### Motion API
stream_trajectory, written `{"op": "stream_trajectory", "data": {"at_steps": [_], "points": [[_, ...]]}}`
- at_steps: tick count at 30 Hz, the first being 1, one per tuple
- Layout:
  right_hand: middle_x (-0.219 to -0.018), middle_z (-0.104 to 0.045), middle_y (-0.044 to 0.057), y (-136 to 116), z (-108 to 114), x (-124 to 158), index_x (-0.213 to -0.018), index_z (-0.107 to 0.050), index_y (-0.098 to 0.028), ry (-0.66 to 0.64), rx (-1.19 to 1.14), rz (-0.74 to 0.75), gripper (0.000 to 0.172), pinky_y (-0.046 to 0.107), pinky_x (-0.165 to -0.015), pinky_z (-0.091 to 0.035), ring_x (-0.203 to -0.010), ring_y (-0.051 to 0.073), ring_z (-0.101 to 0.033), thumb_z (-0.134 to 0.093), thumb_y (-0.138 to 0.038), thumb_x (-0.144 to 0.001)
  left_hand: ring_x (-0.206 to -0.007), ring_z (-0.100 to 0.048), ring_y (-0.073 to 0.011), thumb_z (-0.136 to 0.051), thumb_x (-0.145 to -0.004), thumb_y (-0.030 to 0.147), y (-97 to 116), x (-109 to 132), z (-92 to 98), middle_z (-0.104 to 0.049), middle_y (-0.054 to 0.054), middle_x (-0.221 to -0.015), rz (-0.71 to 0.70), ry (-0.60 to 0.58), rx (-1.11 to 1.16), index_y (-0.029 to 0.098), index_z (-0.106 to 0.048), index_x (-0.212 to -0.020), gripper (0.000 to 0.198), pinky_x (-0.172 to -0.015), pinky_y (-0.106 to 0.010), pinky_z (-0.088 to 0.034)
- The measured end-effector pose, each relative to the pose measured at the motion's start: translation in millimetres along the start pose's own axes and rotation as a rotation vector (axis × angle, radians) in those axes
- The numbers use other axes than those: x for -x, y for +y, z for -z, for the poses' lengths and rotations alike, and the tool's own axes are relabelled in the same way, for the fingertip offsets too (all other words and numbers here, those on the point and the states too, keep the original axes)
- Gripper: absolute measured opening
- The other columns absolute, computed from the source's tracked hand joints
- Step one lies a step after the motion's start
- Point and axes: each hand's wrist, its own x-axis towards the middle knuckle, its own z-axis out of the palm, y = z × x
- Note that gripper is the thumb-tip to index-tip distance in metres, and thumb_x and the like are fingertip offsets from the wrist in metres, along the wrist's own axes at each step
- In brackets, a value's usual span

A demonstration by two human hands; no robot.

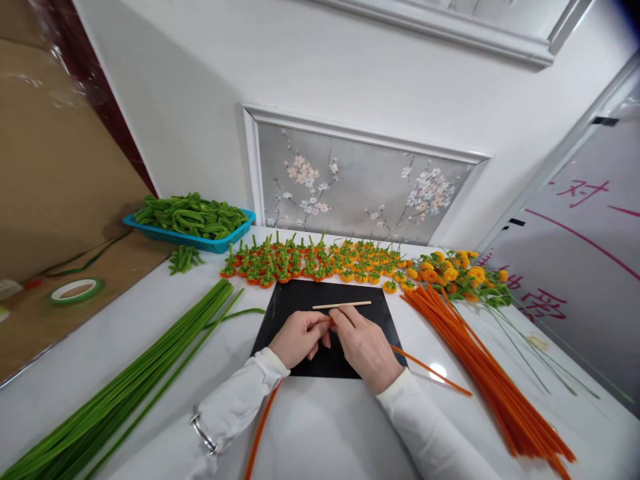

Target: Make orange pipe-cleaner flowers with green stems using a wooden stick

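Note:
Over a black mat (280, 313) my left hand (299, 337) and my right hand (364, 343) meet, fingertips pinched together. Between them is an orange pipe cleaner (435, 371); one length sticks out to the right beneath my right hand, and an orange length (263, 427) shows below my left wrist. The fingers hide most of the middle part, where only a bit of orange shows. Just beyond the fingertips a thin wooden stick (350, 305) lies across the mat.
Green pipe cleaners (150, 360) lie at left, an orange bundle (490, 373) at right. Behind the mat stand rows of small orange and yellow pieces with green tops (310, 260). A blue basket (195, 241) holds green loops. Yellow flowers (463, 270) lie back right; green tape (77, 291) sits far left.

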Motion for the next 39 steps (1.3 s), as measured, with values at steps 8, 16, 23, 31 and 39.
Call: {"op": "stream_trajectory", "data": {"at_steps": [8, 16, 23, 31, 39], "points": [[-0.093, -0.06, 0.005, 0, 3, 1, -0.089, -0.059, -0.017, 0.003, 0.112, 0.064, 0.014, 0.025, -0.056, -0.042, -0.072, 0.015, -0.059, -0.048, -0.008, -0.087, -0.035, -0.041, -0.0059, -0.049, -0.082, 0.027, 0, 2, 2.6, -0.057, 0.001, -0.057, -0.054, 0.038, -0.08, 0.015, -0.061, -0.065, 0.024, -0.039, -0.018, -0.029], [-0.09, -0.06, 0.004, 5, 19, 0, -0.089, -0.06, -0.02, 0.063, 0.126, 0.144, 0.014, 0.029, -0.06, -0.033, -0.076, 0.015, -0.053, -0.047, -0.016, -0.091, -0.037, -0.037, -0.0058, -0.054, -0.079, 0.049, 4, 3, 0.1, -0.052, 0.001, -0.052, 0.131, -0.058, 0.253, 0.013, -0.059, -0.064, 0.039, -0.037, -0.018, -0.025], [-0.086, -0.06, 0.004, 8, 28, -4, -0.086, -0.058, -0.019, 0.055, 0.116, 0.191, 0.014, 0.031, -0.064, -0.029, -0.078, 0.017, -0.05, -0.045, -0.018, -0.092, -0.035, -0.026, -0.0022, -0.065, -0.073, 0.044, 6, 3, 6.1, -0.056, 0.0, -0.058, 0.183, -0.226, 0.393, 0.013, -0.061, -0.074, 0.032, -0.035, -0.018, -0.015], [-0.07, -0.057, 0.001, -2, 13, -3, -0.072, -0.053, -0.02, 0.024, 0.017, -0.029, 0.015, 0.027, -0.057, -0.031, -0.067, 0.014, -0.053, -0.05, -0.01, -0.083, -0.068, -0.061, -0.0201, -0.059, -0.075, 0.018, 4, 4, 5.3, -0.066, -0.007, -0.07, -0.247, 0.142, -0.261, 0.022, -0.071, -0.077, 0.012, -0.063, -0.025, -0.042], [-0.08, -0.061, 0.002, 3, 20, -3, -0.079, -0.058, -0.02, 0.046, 0.008, -0.008, 0.014, 0.027, -0.062, -0.033, -0.078, 0.017, -0.053, -0.05, -0.012, -0.087, -0.047, -0.052, -0.0109, -0.062, -0.076, 0.031, 5, 4, -2.3, -0.064, -0.004, -0.069, 0.004, 0.029, 0.103, 0.017, -0.065, -0.087, 0.019, -0.046, -0.021, -0.039]]}}
